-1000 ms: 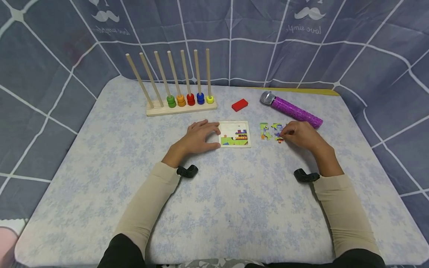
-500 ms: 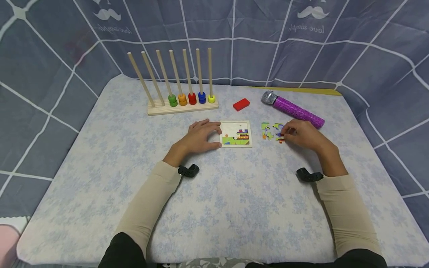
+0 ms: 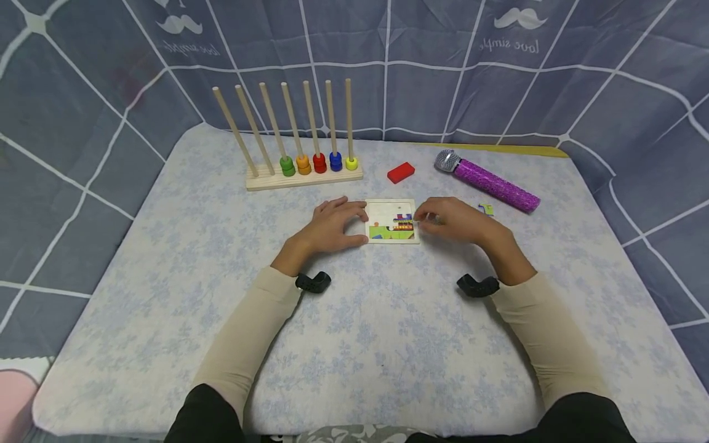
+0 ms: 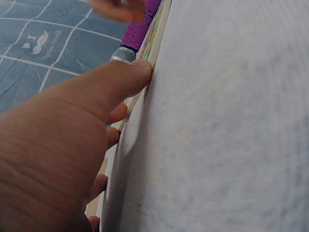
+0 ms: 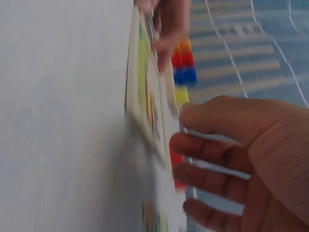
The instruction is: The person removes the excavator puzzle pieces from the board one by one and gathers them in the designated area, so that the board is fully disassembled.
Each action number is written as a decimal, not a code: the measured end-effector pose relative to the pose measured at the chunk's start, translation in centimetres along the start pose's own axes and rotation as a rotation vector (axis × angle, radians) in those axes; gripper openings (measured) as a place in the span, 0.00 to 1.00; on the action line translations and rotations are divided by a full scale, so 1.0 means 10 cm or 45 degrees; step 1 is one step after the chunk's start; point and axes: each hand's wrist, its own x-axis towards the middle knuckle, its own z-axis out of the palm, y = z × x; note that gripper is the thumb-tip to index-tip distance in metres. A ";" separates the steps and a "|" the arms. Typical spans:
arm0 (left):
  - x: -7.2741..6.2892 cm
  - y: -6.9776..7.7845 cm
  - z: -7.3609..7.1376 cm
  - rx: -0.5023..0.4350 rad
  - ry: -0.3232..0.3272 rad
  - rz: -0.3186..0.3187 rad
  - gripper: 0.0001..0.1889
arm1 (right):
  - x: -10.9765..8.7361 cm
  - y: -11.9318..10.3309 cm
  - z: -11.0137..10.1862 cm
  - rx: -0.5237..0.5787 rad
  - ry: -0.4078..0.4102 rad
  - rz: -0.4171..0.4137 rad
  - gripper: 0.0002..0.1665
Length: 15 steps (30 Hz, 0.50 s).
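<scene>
Puzzle board (image 3: 382,214), spread left hand (image 3: 332,227) against it, curled right hand (image 3: 455,220), hold unclear, "love simple" curtain (image 3: 421,98).

Two hands (image 3: 335,226) (image 3: 455,219), one puzzle board (image 3: 384,212), seven rods (image 3: 349,120), nine rings (image 3: 287,166), one microphone (image 3: 490,179), one block (image 3: 401,173)

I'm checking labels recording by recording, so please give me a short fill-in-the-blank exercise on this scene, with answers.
1. The person's ____ hand touches the left edge of the puzzle tray.
2. The small block beyond the tray is coloured ____.
3. The number of pegs standing on the wooden rack is ____.
4. The rightmost peg carries a ring coloured ____.

Missing words: left; red; seven; yellow.
</scene>
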 end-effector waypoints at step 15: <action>-0.02 0.02 -0.02 -0.008 -0.003 0.000 0.22 | 0.40 -0.22 0.19 -0.190 -0.052 0.283 0.14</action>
